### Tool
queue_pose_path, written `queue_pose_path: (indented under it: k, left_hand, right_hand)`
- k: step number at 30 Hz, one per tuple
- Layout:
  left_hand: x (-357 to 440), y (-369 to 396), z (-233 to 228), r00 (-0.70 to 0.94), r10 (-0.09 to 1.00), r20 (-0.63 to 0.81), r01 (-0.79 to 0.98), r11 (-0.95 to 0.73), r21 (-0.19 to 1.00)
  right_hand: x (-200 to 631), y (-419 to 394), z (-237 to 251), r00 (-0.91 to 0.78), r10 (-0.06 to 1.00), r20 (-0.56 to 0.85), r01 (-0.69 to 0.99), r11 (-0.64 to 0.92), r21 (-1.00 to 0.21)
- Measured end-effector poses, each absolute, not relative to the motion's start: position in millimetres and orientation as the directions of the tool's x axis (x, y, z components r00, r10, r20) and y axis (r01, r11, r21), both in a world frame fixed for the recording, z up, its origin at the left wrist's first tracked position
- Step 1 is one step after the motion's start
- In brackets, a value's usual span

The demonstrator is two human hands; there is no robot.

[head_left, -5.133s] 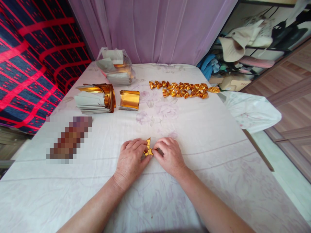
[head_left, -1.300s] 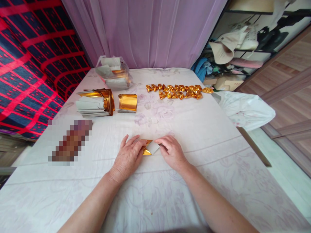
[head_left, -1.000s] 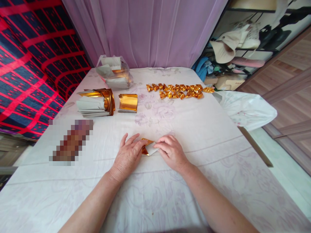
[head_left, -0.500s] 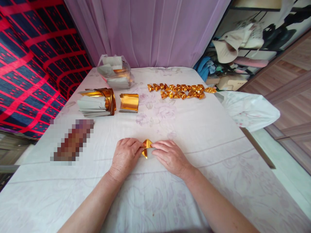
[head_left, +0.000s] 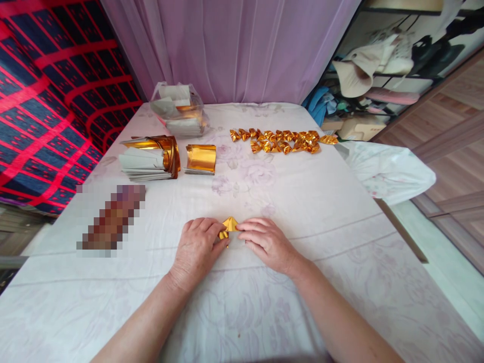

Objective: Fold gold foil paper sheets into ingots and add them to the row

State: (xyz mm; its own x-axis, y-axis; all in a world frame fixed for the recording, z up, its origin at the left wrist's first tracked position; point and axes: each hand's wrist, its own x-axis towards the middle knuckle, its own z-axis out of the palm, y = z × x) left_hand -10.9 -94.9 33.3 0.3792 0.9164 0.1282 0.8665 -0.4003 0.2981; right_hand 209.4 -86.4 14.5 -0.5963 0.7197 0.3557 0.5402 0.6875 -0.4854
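Note:
Low over the tablecloth, a small folded piece of gold foil paper [head_left: 230,224] lies between my two hands, with its peak pointing away from me. My left hand [head_left: 198,244] is closed on its left side, thumb and fingers together at the fold. On the right edge rest the fingertips of my right hand [head_left: 266,244], pinched against the foil. Part of the piece is hidden under my left fingers. Farther off sit a short stack of gold foil sheets [head_left: 201,159] and a larger fanned stack of foil sheets [head_left: 151,164].
Rows of folded gold foil pieces [head_left: 285,141] lie at the back right. A clear plastic bag of paper sheets [head_left: 179,111] stands at the back left. A blurred-out item [head_left: 113,219] lies on the left. A white cloth [head_left: 393,169] hangs beyond the right table edge.
The foil between my hands has changed shape: its lower flap, a hanging point before, now looks smaller and tucked by my left thumb. Both hands have stayed in nearly the same place.

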Motion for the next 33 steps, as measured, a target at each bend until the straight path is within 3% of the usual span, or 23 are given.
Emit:
queue_pose_path:
  k: [10, 25, 33]
  left_hand:
    - [-11.6, -94.5, 34.9, 0.431, 0.888, 0.16, 0.839, -0.46, 0.291]
    - [-8.6, -98.4, 36.9, 0.414, 0.9, 0.134, 0.844, -0.435, 0.313]
    - [-8.6, -98.7, 37.7, 0.413, 0.903, 0.121, 0.842, -0.429, 0.328]
  right_hand:
    - [207.9, -85.9, 13.6, -0.559, 0.729, 0.395, 0.508, 0.678, -0.532]
    - [192.2, -85.4, 5.5, -0.397, 0.825, 0.403, 0.604, 0.565, -0.562]
    - [186.1, -86.7, 7.8, -0.373, 0.84, 0.393, 0.662, 0.538, -0.522]
